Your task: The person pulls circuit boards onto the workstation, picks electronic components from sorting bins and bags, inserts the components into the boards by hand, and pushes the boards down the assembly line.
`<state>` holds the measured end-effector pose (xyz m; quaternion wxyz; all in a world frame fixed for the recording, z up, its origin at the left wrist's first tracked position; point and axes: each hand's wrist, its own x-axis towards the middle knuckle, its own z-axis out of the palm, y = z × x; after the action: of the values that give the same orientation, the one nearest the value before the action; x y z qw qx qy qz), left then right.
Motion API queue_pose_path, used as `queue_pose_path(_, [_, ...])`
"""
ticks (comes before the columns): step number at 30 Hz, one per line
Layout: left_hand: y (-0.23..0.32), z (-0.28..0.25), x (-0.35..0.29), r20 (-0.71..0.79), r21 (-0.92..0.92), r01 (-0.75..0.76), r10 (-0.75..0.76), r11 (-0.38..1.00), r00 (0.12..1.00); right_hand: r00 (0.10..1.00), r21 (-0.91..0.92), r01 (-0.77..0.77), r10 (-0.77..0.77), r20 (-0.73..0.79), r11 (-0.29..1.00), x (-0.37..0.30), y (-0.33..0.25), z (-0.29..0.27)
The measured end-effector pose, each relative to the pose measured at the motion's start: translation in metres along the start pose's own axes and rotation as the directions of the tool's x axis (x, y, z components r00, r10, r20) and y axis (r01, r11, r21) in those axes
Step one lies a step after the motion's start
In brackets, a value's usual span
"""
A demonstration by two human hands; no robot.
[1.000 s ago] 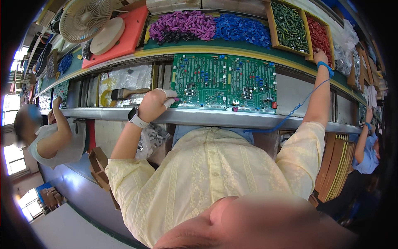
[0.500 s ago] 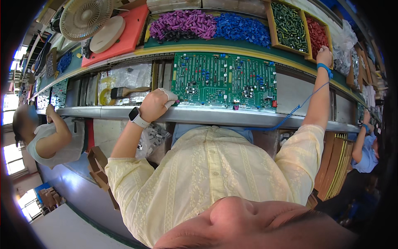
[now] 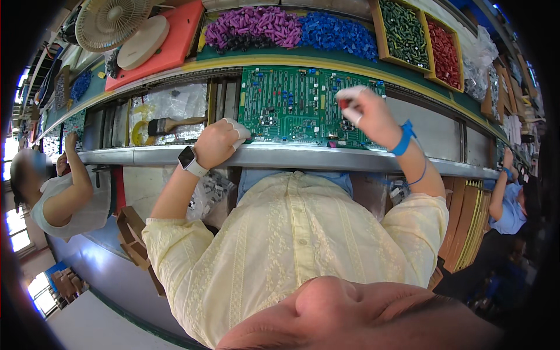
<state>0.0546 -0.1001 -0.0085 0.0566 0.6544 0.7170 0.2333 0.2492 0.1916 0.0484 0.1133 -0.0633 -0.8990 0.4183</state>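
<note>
Two joined green circuit boards (image 3: 286, 108), dotted with small components, lie on the line in front of me. My right hand (image 3: 373, 119), with white finger covers and a blue wrist strap (image 3: 403, 139), is over the right-hand board. Its fingertips pinch a small red component (image 3: 343, 104), partly covered by the fingers. At the boards' lower left corner rests my left hand (image 3: 217, 143), curled closed above the metal rail (image 3: 274, 155); whatever is in its fingers is hidden.
Beyond the boards lie piles of purple components (image 3: 254, 28) and blue components (image 3: 338, 38). Boxes of green components (image 3: 403, 32) and red components (image 3: 444, 55) stand at the far right. Left of the boards is a brush (image 3: 175, 125). Co-workers are at both sides.
My right hand has come from the box of red components back to the left and nearer, over the right-hand board, with a red component. My left hand stays at the corner.
</note>
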Motion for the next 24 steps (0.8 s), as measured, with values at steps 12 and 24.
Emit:
queue_pose_path(12, [0.004, -0.002, 0.008, 0.077, 0.085, -0.13, 0.123, 0.988, 0.989, 0.952, -0.406, 0.234, -0.124, 0.279, 0.883, -0.002, -0.012, 0.048])
queue_pose_path(24, [0.006, -0.018, 0.011, -0.031, 0.045, -0.035, 0.036, 0.998, 0.999, 0.946, -0.516, 0.183, -0.006, 0.325, 0.837, 0.005, -0.013, 0.057])
